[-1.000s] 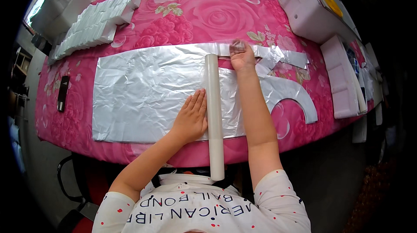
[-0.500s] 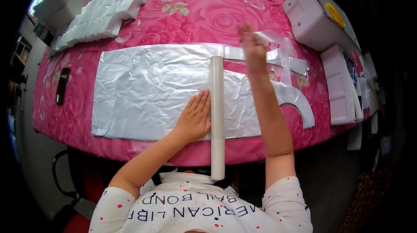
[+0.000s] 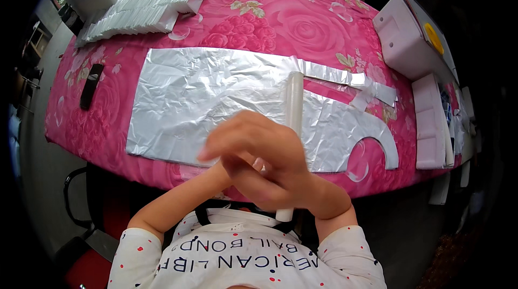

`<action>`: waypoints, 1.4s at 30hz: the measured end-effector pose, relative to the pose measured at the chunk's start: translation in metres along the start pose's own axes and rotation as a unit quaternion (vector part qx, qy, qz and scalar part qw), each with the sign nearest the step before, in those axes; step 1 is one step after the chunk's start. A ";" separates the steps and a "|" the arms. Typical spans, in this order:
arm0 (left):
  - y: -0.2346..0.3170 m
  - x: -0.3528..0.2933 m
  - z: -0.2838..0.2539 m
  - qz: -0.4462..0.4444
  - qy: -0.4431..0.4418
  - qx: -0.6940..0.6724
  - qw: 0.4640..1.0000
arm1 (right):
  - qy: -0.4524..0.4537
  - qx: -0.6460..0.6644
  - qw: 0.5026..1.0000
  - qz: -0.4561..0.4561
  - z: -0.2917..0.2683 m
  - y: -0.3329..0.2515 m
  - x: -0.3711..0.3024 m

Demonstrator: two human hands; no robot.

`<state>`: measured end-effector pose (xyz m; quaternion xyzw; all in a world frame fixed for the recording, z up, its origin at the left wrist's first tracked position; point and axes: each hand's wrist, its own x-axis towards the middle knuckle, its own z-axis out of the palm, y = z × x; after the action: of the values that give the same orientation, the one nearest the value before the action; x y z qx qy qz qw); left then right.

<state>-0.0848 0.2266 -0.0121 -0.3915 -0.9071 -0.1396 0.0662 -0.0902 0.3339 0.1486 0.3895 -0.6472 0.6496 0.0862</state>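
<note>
My right hand [image 3: 270, 159] is raised over the near part of a crinkled silver foil sheet [image 3: 189, 100]. Its fingers are bent and smeared by motion, so whether they hold anything does not show. Behind it, my left forearm [image 3: 181, 198] reaches in, and most of my left hand is hidden. A pale, translucent tube-shaped roll [image 3: 294, 100] lies across the foil, its near end past the table's front edge and its middle covered by my right hand. To its right the foil ends in a curved band [image 3: 384, 138] and a narrow strip [image 3: 337, 77].
A pink rose-patterned cloth [image 3: 324, 30] covers the table. Several white folded packets [image 3: 145, 11] are lined up at the far left, with a black phone-like object [image 3: 91, 87] nearer. White foam boxes [image 3: 402, 35] stand at the right. A chair [image 3: 89, 235] is at lower left.
My right hand has come back from the far right strip toward my body and now covers my left hand. The loose clear film by the strip looks smaller. The view has shifted slightly.
</note>
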 end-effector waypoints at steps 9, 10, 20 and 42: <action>-0.023 0.030 0.000 -0.044 0.093 -0.108 0.989 | 0.119 0.109 0.963 -0.216 -0.005 -0.085 -0.047; -0.024 0.029 0.000 -0.050 0.094 -0.111 0.988 | 0.141 0.096 0.965 -0.201 -0.005 -0.087 -0.051; -0.028 0.011 0.000 -0.072 0.075 -0.110 0.989 | 0.157 0.041 0.950 -0.267 -0.011 -0.081 -0.065; -0.120 -0.098 -0.041 -0.187 0.165 -0.044 0.967 | -0.330 -0.313 0.888 0.069 0.008 0.103 -0.101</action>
<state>-0.1052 0.0680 -0.0199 -0.1890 -0.9338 -0.2518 0.1700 -0.0822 0.3512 0.0056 0.4886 -0.8332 0.2520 -0.0599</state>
